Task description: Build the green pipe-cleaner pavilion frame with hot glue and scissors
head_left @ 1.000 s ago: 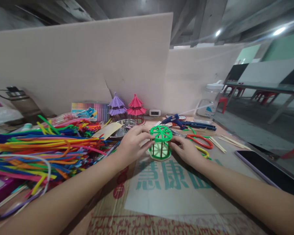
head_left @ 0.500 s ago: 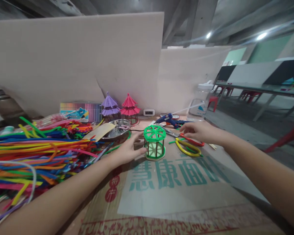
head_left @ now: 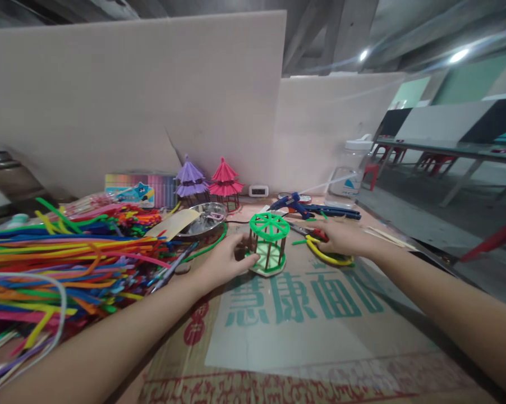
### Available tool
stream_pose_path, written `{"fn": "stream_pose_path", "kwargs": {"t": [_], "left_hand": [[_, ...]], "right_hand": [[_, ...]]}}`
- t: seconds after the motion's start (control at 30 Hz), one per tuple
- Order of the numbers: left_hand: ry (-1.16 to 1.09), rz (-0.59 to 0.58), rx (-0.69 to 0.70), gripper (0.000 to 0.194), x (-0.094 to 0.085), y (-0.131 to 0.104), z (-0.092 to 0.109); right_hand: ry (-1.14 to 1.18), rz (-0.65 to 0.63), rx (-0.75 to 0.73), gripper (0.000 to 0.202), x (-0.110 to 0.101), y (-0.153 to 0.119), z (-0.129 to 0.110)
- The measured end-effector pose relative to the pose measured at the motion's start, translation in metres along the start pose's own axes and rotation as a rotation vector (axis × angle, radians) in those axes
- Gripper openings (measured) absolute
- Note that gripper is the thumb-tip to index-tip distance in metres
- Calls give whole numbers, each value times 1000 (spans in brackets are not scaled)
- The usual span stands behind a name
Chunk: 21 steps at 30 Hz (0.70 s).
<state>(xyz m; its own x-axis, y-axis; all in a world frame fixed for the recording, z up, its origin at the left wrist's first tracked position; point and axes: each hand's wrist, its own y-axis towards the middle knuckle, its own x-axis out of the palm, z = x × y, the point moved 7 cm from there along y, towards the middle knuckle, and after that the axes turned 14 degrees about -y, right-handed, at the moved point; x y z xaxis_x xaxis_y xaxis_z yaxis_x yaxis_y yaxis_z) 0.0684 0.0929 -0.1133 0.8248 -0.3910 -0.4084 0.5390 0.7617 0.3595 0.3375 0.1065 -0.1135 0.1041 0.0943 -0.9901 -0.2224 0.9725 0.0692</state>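
both half-curled, left hand [head_left: 228, 259] at edge of green frame [head_left: 268, 252], right hand [head_left: 342, 235] over red-handled scissors [head_left: 300, 229], grips unclear, gap between

The person's 2 forearms [head_left: 438, 294] are bare and slim.

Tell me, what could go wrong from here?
The left hand is right at the green frame, so a bump might tip it or loosen its thin brown posts. The right hand is at the red-handled scissors, close to a yellow loop; lifting the scissors might snag it.
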Motion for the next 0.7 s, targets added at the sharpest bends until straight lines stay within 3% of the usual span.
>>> {"fn": "stream_pose_path", "kwargs": {"t": [0.23, 0.5, 0.57, 0.7], "left_hand": [[-103, 130, -63, 31, -9, 1, -6], [-33, 224, -87, 33, -20, 0, -12], [-47, 219, -94, 34, -19, 0, -10], [-19, 205, -109, 29, -17, -2, -5]], "right_hand": [[50, 82, 91, 37, 7, -2, -2], [451, 544, 141, 49, -29, -12, -19], [381, 605, 80, 44, -36, -19, -33], [117, 717, -183, 28, -42, -37, -67]]}}
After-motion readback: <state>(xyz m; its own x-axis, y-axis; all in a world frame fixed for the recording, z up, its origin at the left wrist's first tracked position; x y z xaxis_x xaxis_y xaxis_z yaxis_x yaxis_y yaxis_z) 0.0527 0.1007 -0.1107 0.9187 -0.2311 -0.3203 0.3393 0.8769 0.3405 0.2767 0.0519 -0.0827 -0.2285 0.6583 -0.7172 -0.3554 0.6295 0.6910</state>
